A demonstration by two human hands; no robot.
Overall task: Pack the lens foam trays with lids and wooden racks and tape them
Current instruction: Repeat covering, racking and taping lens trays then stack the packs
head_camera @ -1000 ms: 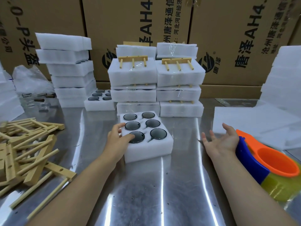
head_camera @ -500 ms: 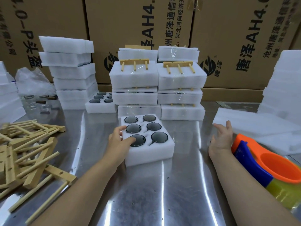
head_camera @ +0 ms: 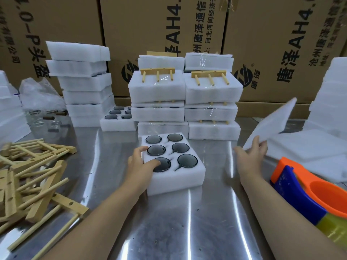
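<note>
A white foam tray [head_camera: 174,177] with several dark round lenses sits on the steel table in front of me. My left hand [head_camera: 139,166] rests on the tray's left edge, thumb and a finger laid on its top. My right hand [head_camera: 250,158] pinches the near corner of a thin white foam lid [head_camera: 272,122] and holds it tilted up off the pile of lids [head_camera: 308,145] at the right. Loose wooden racks [head_camera: 32,177] lie in a heap at the left. An orange and blue tape dispenser [head_camera: 308,194] sits on my right forearm.
Two stacks of taped foam packs [head_camera: 185,102] topped with wooden racks stand behind the tray. A stack of filled trays [head_camera: 84,83] and one open tray [head_camera: 117,119] stand at the back left. Cardboard boxes [head_camera: 163,25] wall the back. More white foam [head_camera: 330,102] is piled at the far right.
My right hand reached to the lid pile, took hold of a foam lid and lifted its far end up. My left hand stayed on the tray.
</note>
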